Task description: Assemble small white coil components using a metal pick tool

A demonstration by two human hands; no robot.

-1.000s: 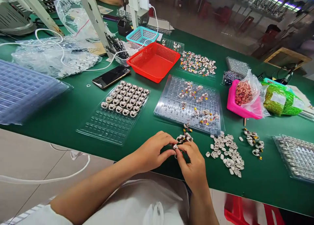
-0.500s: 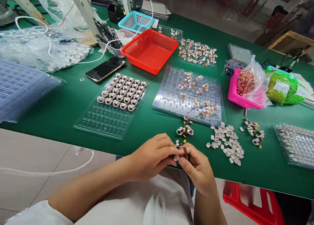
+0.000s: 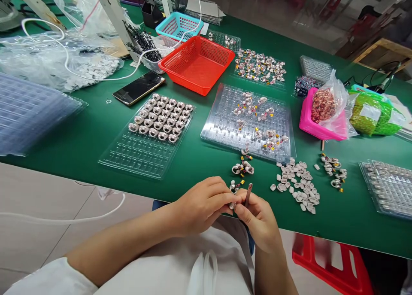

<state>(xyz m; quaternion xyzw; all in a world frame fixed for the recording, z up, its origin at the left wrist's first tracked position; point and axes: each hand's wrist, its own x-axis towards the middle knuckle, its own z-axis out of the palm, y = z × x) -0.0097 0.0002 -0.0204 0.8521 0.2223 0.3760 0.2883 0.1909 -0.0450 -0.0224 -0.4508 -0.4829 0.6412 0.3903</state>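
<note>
My left hand (image 3: 202,202) and my right hand (image 3: 257,217) meet at the near edge of the green table (image 3: 80,140). Both pinch one small coil part (image 3: 232,204) between their fingertips. My right hand also grips a thin brown stick (image 3: 248,194) that points up. Just beyond my fingers lie a few small wound parts (image 3: 242,169). A heap of small white cores (image 3: 298,185) lies to the right of my hands. A clear tray (image 3: 151,132) half filled with rows of finished coils sits ahead on the left. Another clear tray (image 3: 222,123) holds scattered coils.
A red basket (image 3: 197,64) and a turquoise basket (image 3: 179,26) stand further back, with a phone (image 3: 139,88) beside them. A pink bin (image 3: 317,114) with copper coils and a green bag (image 3: 370,117) are on the right. Stacked clear trays (image 3: 28,114) lie on the left. A red stool (image 3: 325,265) stands below.
My hands have drawn back from the table toward my body with the small part. The brown stick in my right hand now points upward. The view has dipped slightly.
</note>
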